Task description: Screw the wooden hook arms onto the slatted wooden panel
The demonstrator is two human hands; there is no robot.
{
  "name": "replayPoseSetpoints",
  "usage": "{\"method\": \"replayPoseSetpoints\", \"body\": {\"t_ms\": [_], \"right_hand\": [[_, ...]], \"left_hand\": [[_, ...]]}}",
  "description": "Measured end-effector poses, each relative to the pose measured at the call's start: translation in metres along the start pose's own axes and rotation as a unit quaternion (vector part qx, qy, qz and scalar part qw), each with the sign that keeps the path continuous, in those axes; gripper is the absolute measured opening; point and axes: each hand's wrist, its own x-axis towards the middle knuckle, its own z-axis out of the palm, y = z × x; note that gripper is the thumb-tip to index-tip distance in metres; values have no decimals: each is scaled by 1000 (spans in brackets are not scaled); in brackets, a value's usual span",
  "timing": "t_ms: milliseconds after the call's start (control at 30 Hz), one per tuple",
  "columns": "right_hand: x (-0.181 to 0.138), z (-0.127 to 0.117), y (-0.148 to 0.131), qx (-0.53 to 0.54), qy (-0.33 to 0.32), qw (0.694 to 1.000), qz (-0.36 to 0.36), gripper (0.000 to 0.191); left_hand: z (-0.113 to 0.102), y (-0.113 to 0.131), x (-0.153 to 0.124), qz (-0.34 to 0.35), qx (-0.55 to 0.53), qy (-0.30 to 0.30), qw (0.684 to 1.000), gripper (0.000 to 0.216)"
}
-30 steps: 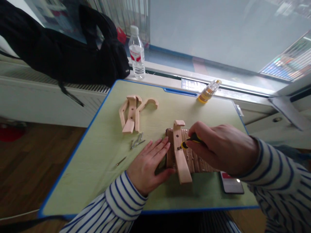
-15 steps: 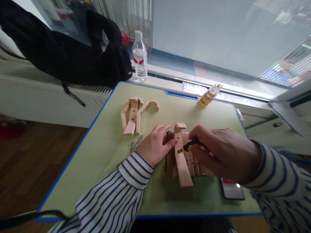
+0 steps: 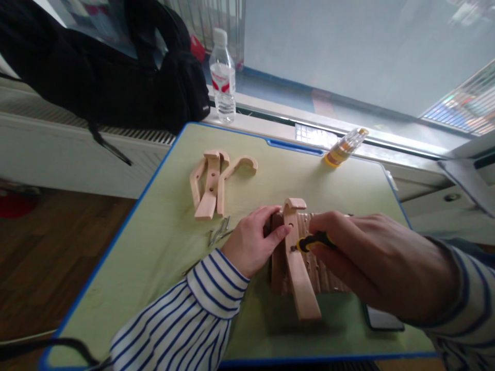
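My right hand [image 3: 359, 257] is closed around a black and yellow screwdriver [image 3: 317, 242]. Its tip meets the lower hole of a pale wooden hook [image 3: 303, 288], where a screw head seems to sit. That hook lies across a brown ribbed block [image 3: 323, 273], its curved end pointing away from me. My left hand [image 3: 253, 237] clasps the block's left end, thumb pressing on the hook beside its upper hole. Several silver screws [image 3: 220, 230] lie left of this hand. Further back rests a group of similar wooden hooks [image 3: 212, 185].
The pale green table [image 3: 154, 268] has a blue edge. A clear bottle with a yellow base [image 3: 344, 148] stands at its back edge. On the sill are a water bottle [image 3: 223, 82] and a black bag [image 3: 116, 87]. A phone [image 3: 382, 318] lies partly under my right forearm.
The camera view has shifted a little, so the hook, block and both hands appear lower and further right. My right hand has rotated slightly with the screwdriver, its tip still at the lower hole.
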Motion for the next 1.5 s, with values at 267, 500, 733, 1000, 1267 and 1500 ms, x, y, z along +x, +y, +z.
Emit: {"method": "replayPoseSetpoints", "body": {"t_ms": [267, 500, 733, 1000, 1267, 1500], "right_hand": [[-4, 7, -2, -1, 40, 998, 37, 8], [-5, 6, -3, -4, 39, 999, 37, 8], [-7, 7, -2, 10, 37, 999, 33, 8], [-6, 7, -1, 9, 40, 999, 31, 5], [-9, 8, 2, 1, 50, 998, 40, 8], [-13, 7, 2, -5, 44, 998, 42, 8]], "left_hand": [[2, 2, -2, 19, 12, 11, 1000, 35], [11, -1, -7, 73, 14, 15, 997, 36], [12, -4, -10, 81, 45, -4, 996, 46], [13, -2, -10, 59, 80, -38, 994, 48], [17, -2, -10, 67, 70, -4, 995, 47], [8, -1, -15, 95, 48, -20, 994, 44]]}}
